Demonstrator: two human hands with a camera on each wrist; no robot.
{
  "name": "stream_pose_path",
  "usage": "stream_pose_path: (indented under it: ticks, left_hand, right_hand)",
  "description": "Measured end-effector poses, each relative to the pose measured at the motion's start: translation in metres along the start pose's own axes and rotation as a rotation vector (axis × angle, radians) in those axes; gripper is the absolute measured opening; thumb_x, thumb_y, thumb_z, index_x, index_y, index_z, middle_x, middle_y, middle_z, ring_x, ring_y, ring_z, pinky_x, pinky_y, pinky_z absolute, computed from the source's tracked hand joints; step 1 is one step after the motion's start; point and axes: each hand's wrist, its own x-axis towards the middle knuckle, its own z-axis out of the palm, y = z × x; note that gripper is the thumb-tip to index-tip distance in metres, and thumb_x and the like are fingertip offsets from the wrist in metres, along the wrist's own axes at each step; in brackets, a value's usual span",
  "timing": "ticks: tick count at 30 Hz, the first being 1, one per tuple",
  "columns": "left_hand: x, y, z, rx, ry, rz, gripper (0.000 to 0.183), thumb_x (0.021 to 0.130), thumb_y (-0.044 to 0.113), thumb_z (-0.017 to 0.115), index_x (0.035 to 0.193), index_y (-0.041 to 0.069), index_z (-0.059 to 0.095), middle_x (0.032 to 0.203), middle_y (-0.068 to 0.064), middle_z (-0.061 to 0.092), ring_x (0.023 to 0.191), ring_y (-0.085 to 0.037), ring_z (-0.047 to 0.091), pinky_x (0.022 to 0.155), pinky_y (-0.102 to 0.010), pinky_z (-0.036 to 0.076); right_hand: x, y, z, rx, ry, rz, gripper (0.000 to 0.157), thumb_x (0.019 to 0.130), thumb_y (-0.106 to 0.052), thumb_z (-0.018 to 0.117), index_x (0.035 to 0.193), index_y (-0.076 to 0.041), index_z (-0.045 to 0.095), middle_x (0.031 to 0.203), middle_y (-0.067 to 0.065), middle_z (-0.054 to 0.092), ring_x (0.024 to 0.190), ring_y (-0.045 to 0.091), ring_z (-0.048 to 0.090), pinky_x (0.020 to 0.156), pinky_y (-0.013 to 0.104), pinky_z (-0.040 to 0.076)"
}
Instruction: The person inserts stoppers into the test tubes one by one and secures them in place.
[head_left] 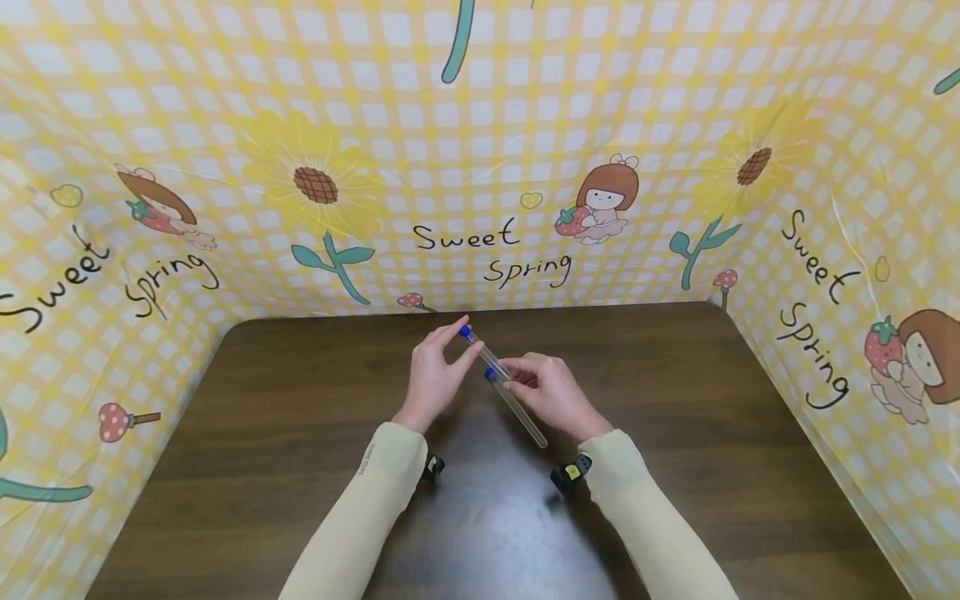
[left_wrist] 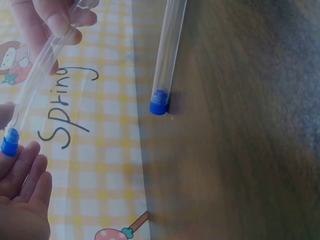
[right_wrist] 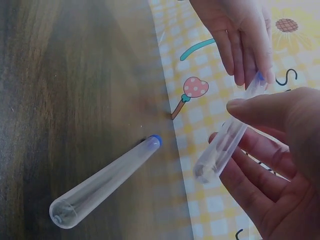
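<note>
Both hands hold a clear test tube with a blue cap, slanting above the table. At the capped end, the thumb and fingers of my left hand pinch it. My right hand grips it nearer the rounded bottom, thumb on one side and fingers on the other, as the right wrist view shows. A second clear test tube, also with a blue cap, lies on the table below and between the hands. Neither tube shows any visible contents.
The dark wooden table ends at a yellow checked cloth wall behind, with more cloth rising on the left and right. Black wrist cameras sit under both cuffs, above the tabletop.
</note>
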Motion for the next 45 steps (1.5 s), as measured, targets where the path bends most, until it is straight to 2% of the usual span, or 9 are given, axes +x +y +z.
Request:
stream_pose_path:
  ticks: [12,23,37,45]
  left_hand:
    - [-0.0001,0.0041,-0.0009,-0.017,-0.008,0.005,0.049,0.095,0.028,0.076,0.138,0.008,0.065,0.126,-0.008,0.068,0.124,-0.026,0.06,0.106,-0.044,0.043]
    - [-0.0011,0.0057,-0.0021,-0.01,-0.022,-0.009,0.046,0.096,0.03,0.074,0.136,0.01,0.066,0.125,-0.007,0.068,0.123,-0.026,0.06,0.106,-0.044,0.043]
    - [-0.0011,0.009,0.0024,0.003,-0.02,0.013,0.044,0.096,0.027,0.074,0.136,0.009,0.066,0.128,-0.01,0.068,0.122,-0.031,0.059,0.105,-0.051,0.042]
    - [-0.0004,0.0081,0.0064,0.002,-0.014,0.024,0.042,0.097,0.029,0.073,0.135,0.012,0.067,0.129,-0.009,0.068,0.124,-0.028,0.059,0.106,-0.046,0.043]
  right_hand:
    - [-0.0026,-0.0044,-0.0024,-0.014,0.03,-0.023,0.029,0.089,0.001,0.077,0.118,-0.004,0.075,0.089,-0.002,0.064,0.078,0.011,0.063,0.071,0.027,0.056]
    - [-0.0027,-0.0079,-0.0026,-0.028,0.023,-0.022,0.029,0.09,0.0,0.077,0.118,-0.004,0.075,0.089,-0.002,0.064,0.076,0.011,0.062,0.069,0.028,0.056]
    - [-0.0046,-0.0057,-0.0033,-0.027,0.037,-0.002,0.029,0.09,0.0,0.076,0.118,-0.004,0.075,0.089,-0.002,0.064,0.077,0.013,0.062,0.068,0.028,0.056]
    - [-0.0044,-0.0046,-0.0045,-0.024,0.028,0.024,0.028,0.091,0.0,0.075,0.119,-0.005,0.075,0.09,-0.004,0.064,0.078,0.012,0.062,0.07,0.028,0.055]
